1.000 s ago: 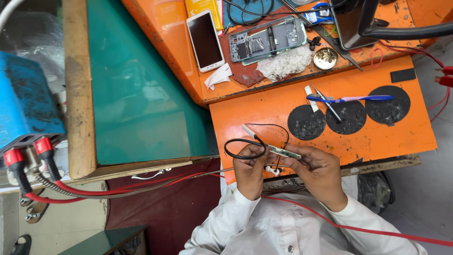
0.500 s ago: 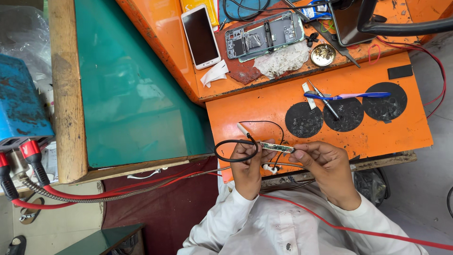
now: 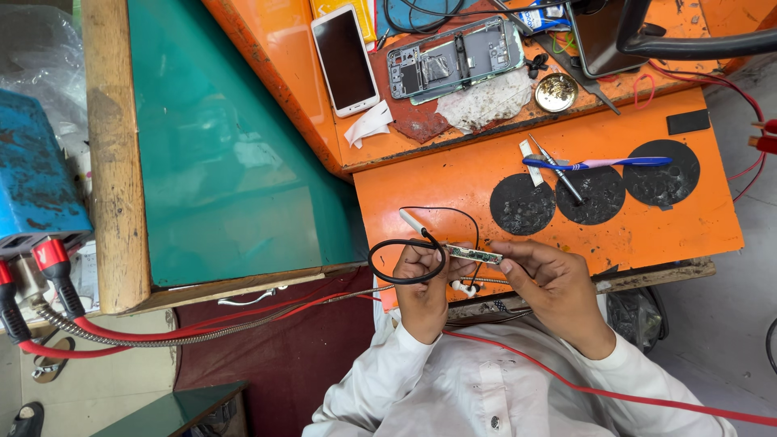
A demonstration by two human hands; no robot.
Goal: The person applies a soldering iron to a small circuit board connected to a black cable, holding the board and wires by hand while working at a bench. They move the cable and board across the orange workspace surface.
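1. Small green circuit strip (image 3: pixel 474 255) pinched between both hands, just above the near edge of the orange worktop (image 3: pixel 453 182).
2. Left hand (image 3: pixel 421 283) grips its cable end, black cable loop (image 3: pixel 396 263) hanging off; right hand (image 3: pixel 550 279) pinches the other end.
3. Since earlier: strip lifted slightly, hands closer together, grip unchanged.
4. Toothbrush (image 3: pixel 603 163) and opened phone (image 3: pixel 453 61) lie well apart.

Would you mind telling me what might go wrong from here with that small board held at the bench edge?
The small circuit board is pinched between the left hand and right hand beyond the orange work surface, so it might fall if dropped. The looped black cable could snag and tug it.
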